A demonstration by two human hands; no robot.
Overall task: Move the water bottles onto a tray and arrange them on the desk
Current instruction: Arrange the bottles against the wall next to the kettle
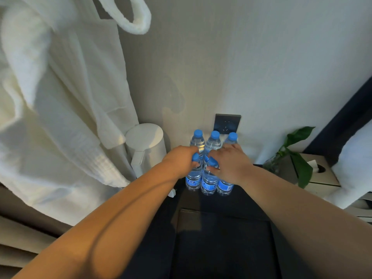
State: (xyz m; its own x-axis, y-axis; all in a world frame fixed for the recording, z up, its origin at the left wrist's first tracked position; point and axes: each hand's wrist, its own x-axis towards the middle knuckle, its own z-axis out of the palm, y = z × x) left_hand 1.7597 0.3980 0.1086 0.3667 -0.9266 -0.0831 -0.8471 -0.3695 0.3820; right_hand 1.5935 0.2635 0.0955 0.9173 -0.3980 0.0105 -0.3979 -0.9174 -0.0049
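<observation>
Several clear water bottles with blue caps and blue labels stand in two rows against the wall on a dark desk [237, 204]. My left hand [179, 160] is closed around the cap and neck of the front left bottle [194, 178]. My right hand [231, 164] grips the top of the front middle bottle [209, 183] and covers the front right bottle [225, 187]. Behind them stand three more bottles: back left [198, 140], back middle [213, 141] and back right [232, 137]. A dark rectangular tray [187, 220] lies on the desk in front of the bottles.
A white kettle [146, 148] stands left of the bottles. A white bathrobe [60, 97] hangs at the left. A wall socket [227, 124] sits behind the bottles. At the right are a green plant [298, 154], a tissue box [320, 174] and white bedding [356, 158].
</observation>
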